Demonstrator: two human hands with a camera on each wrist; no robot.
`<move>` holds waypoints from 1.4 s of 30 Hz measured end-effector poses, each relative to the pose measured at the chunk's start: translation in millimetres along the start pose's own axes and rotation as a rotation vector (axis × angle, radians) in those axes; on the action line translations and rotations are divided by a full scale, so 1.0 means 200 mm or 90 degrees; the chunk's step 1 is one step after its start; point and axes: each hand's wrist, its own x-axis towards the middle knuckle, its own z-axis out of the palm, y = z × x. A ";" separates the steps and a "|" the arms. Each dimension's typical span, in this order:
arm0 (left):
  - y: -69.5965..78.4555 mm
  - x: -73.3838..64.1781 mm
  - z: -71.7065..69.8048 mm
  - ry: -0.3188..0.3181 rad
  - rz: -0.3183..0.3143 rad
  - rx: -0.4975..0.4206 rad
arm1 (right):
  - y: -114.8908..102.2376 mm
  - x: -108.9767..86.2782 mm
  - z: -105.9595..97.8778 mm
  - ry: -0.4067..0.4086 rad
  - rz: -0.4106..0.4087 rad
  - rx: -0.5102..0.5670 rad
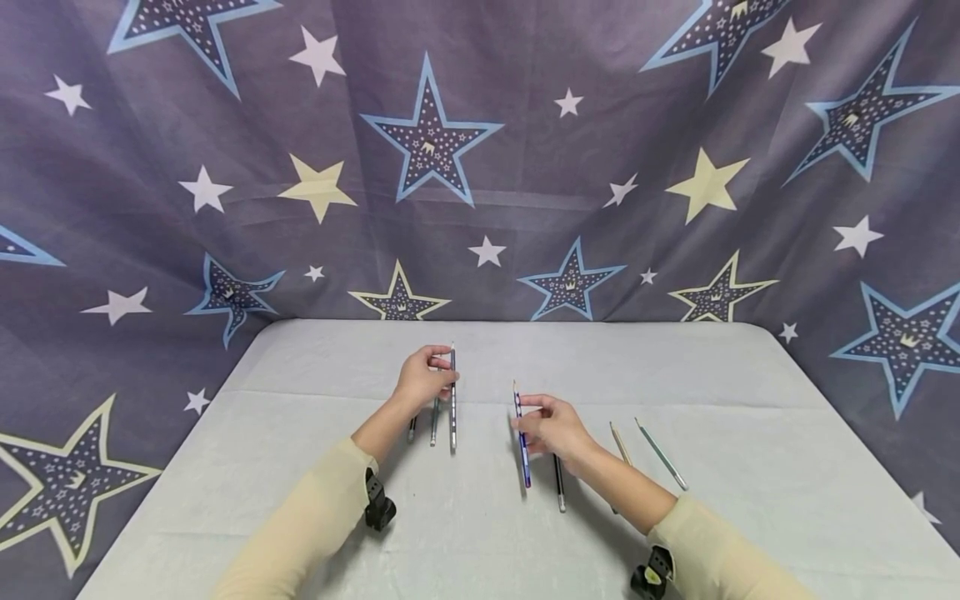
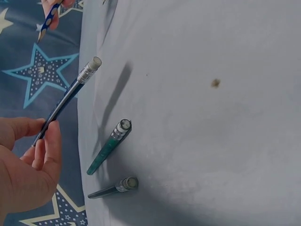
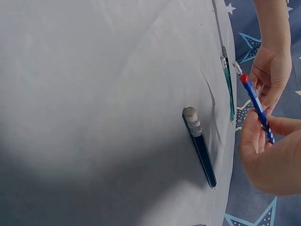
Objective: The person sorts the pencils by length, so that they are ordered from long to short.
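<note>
Thumb and fingers of my left hand [image 1: 425, 379] pinch a dark pencil [image 1: 453, 421] with a metal band and pale eraser [image 2: 95, 62]. It is held above the table, eraser end toward me. Below that hand lie a green pencil [image 2: 106, 153] and a second dark pencil [image 2: 113, 189], both partly covered by the hand in the head view. My right hand [image 1: 553, 427] pinches a blue pencil [image 1: 523, 458] with white dots and a red end [image 3: 243, 78], its sharpened tip pointing away. A black pencil [image 1: 559, 483] lies under the right hand.
Right of my right forearm lie a tan pencil [image 1: 619, 442], partly hidden by the arm, and a teal pencil [image 1: 662, 455]. A pale cloth covers the table [image 1: 480, 542]. Behind its far edge hangs a star-patterned curtain [image 1: 510, 167].
</note>
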 end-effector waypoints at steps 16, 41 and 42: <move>-0.02 0.06 0.02 -0.004 -0.006 0.048 | 0.00 -0.02 -0.01 -0.009 0.000 0.011; -0.05 0.10 0.08 -0.017 -0.038 0.133 | 0.02 -0.01 -0.01 -0.014 0.002 0.017; -0.05 0.10 0.08 -0.019 -0.039 0.131 | 0.02 0.00 -0.01 -0.015 0.003 0.017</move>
